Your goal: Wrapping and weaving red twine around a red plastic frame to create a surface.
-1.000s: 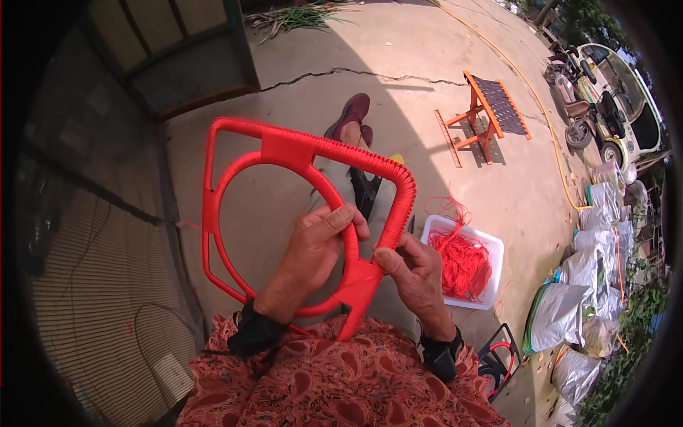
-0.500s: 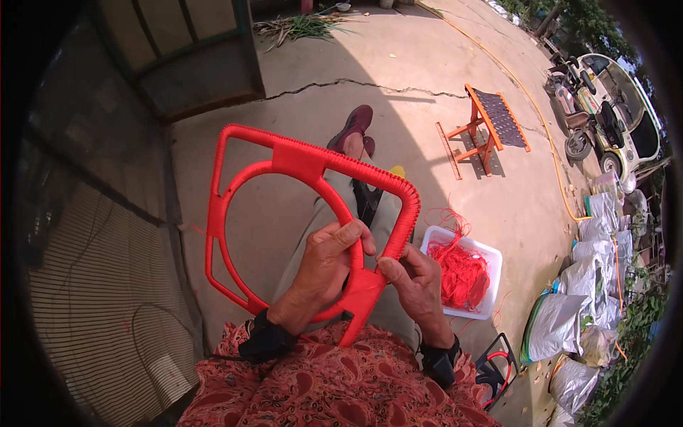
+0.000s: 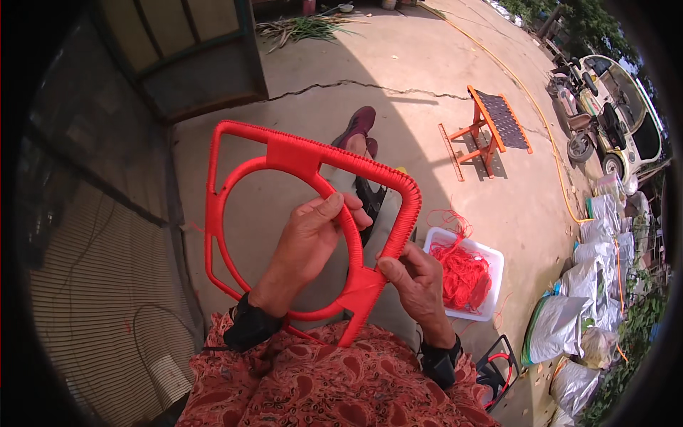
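Observation:
A red frame (image 3: pixel 294 155), wrapped closely with cord, lies tilted across my lap. It has a rounded rectangular outline with a ring inside, joined by wide wrapped panels. My left hand (image 3: pixel 307 231) reaches through the ring and pinches its right side, thumb on top and fingers underneath. Lower down, my right hand (image 3: pixel 418 283) grips the outer right bar beside the lower right panel, its thumb pressed on the edge. Just right of that hand, a white plastic basin (image 3: pixel 497 279) on the ground holds a tangle of red cord (image 3: pixel 464 274).
Farther right stands an orange folding stool (image 3: pixel 502 122) with a dark woven seat. White sacks (image 3: pixel 557 327) line the right side near a yellow hose (image 3: pixel 528 89). A door (image 3: pixel 203 82) and ribbed panel (image 3: pixel 107 285) flank my left. A dark frame with red (image 3: pixel 498 366) lies beside me.
My left hand has slid a little up along the ring, its wrist shifting left. The frame has moved slightly up and left; my right hand keeps its place on the bar.

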